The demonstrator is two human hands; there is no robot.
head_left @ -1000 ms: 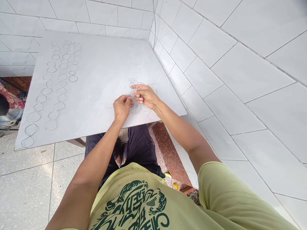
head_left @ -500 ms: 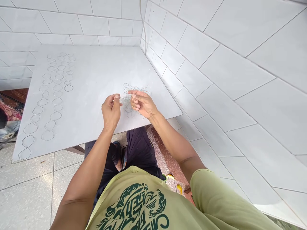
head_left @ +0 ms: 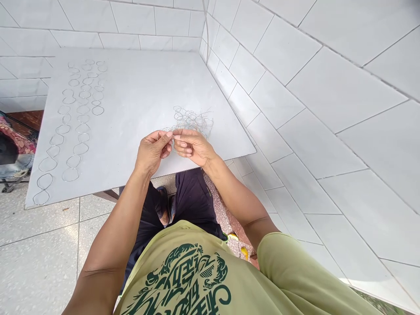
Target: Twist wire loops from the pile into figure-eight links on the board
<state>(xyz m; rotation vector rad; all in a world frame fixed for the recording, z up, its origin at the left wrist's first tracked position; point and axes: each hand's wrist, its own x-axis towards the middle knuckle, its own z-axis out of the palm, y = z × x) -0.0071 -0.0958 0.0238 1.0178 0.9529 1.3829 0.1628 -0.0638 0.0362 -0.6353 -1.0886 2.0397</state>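
Observation:
Over the front edge of the white table (head_left: 138, 109), my left hand (head_left: 153, 151) and my right hand (head_left: 193, 148) meet at the fingertips. Both are closed in a pinch on a thin wire, of which only short bits show between and beside the fingers. Just behind my right hand lies a tangled pile of thin wire pieces (head_left: 192, 118), partly covered by the fingers. On the table's left side, several wire loops shaped like figure eights (head_left: 43, 189) are laid out in columns, some overlapping.
White tiled walls (head_left: 278, 109) close off the back and right of the table. A cable (head_left: 206, 30) hangs in the corner. At the far left, beside the table, is a dark round object (head_left: 8, 148) with patterned cloth. Speckled floor (head_left: 42, 245) lies below.
My hands were apart over the table; now they have come together, fingertips touching. The view has shifted slightly, so the table sits higher and further right.

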